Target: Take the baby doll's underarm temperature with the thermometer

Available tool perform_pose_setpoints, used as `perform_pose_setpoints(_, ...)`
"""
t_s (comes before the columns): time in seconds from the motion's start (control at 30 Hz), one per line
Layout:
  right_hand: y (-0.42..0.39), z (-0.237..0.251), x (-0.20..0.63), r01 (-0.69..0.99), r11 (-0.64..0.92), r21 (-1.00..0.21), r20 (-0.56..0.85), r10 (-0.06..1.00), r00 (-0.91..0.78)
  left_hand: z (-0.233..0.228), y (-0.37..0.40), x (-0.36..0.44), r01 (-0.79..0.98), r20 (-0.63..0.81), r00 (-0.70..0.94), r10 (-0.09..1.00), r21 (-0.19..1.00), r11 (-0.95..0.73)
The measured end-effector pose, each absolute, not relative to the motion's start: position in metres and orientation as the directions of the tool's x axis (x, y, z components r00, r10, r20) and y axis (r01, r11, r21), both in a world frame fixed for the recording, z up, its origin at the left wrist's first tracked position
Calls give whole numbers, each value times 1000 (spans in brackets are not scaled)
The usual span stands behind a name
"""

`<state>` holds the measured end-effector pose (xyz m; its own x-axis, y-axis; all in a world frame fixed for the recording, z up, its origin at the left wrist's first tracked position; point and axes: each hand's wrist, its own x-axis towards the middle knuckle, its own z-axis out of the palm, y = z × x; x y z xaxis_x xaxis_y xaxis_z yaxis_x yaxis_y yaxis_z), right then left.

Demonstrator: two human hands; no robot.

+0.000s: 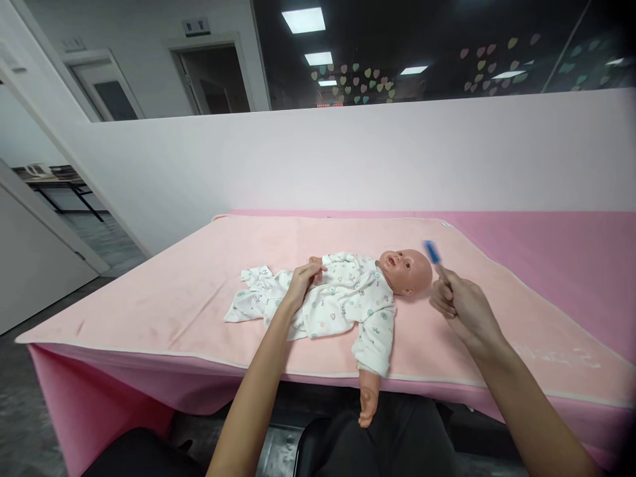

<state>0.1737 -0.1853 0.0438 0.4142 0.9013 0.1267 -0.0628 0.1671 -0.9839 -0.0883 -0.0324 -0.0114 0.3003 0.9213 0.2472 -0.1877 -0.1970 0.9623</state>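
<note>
A baby doll in a white printed outfit lies on its back, its bald head to the right. One doll arm hangs over the near edge of the table. My left hand rests on the doll's belly, fingers loosely stretched out beside the doll's far hand. Just right of the doll's head, my right hand is closed round the handle of a small blue-headed brush. The brush is blurred, and most of its handle is hidden by my fingers.
A pale pink blanket covers the table over a darker pink cloth. Behind it stands a white half wall with dark glass above. My legs are under the near edge. A white door is at left.
</note>
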Motion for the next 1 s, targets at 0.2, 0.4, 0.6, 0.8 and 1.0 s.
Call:
perform_pose_setpoints(0.2,-184,40,183,-110,69,-992,36,960,277,-7,-43,-86,123,258,532,806,919,-375)
perform_pose_setpoints(0.4,-181,33,179,-81,74,-994,51,965,259,-4,-44,-86,-21,230,434,871,969,-246)
perform_pose_setpoints(0.6,-183,37,177,-31,74,-997,62,952,300,-2,-45,-85,-29,219,405,888,973,-227)
perform_pose_setpoints(0.8,-190,33,183,-35,60,-998,45,942,332,-5,-40,-84,12,223,392,893,969,-248)
perform_pose_setpoints(1.0,-197,12,201,116,31,-993,76,913,401,-14,-41,-83,176,354,340,871,886,-429)
